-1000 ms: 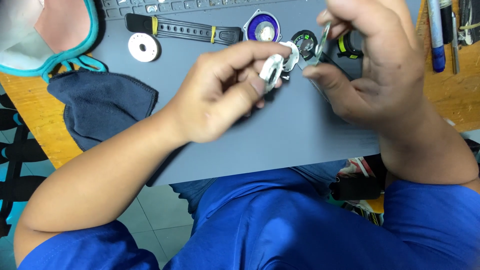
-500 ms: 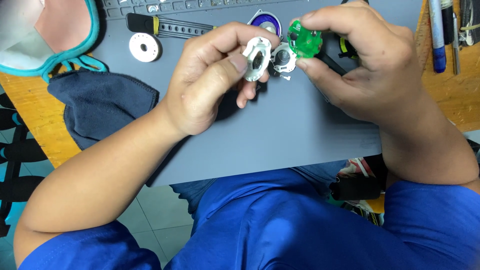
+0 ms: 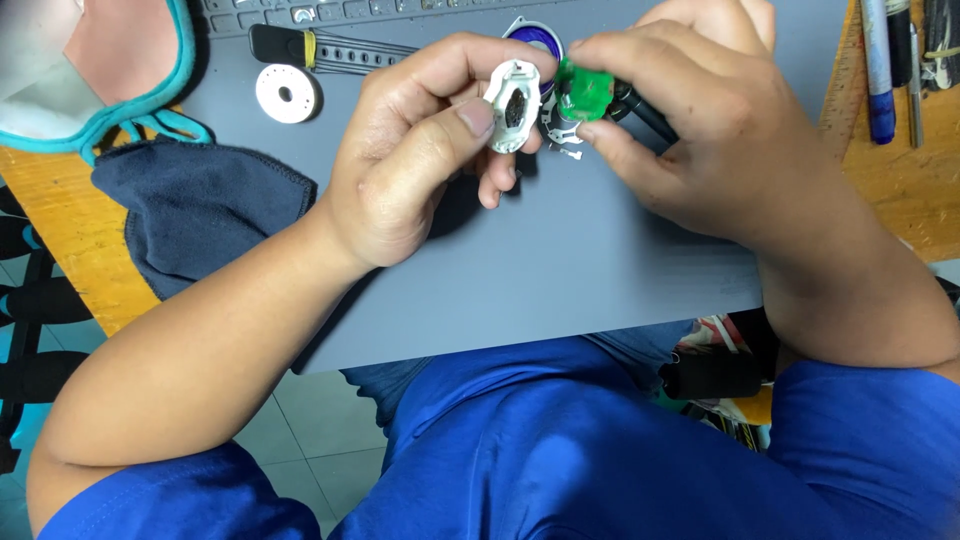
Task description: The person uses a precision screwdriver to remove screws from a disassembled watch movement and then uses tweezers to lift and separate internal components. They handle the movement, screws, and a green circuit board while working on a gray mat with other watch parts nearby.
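My left hand (image 3: 420, 150) pinches a small white round plastic casing (image 3: 512, 104) between thumb and fingers, its hollow side facing me. My right hand (image 3: 690, 120) grips a small green round circuit board (image 3: 583, 90) with a thin metal frame (image 3: 560, 135) hanging beneath it. The two parts are held close together, almost touching, above a grey work mat (image 3: 560, 270). A purple-rimmed round piece (image 3: 545, 40) lies on the mat just behind them, partly hidden by my fingers.
A white disc (image 3: 286, 93) and a black watch strap (image 3: 320, 47) lie at the mat's far left. A dark blue cloth (image 3: 200, 205) and a teal-edged face mask (image 3: 90, 70) rest on the wooden table. Pens and tools (image 3: 880, 70) lie at the far right.
My right hand has lifted the green circuit board out, and both hands have brought the white casing and the board close together and slightly upward.
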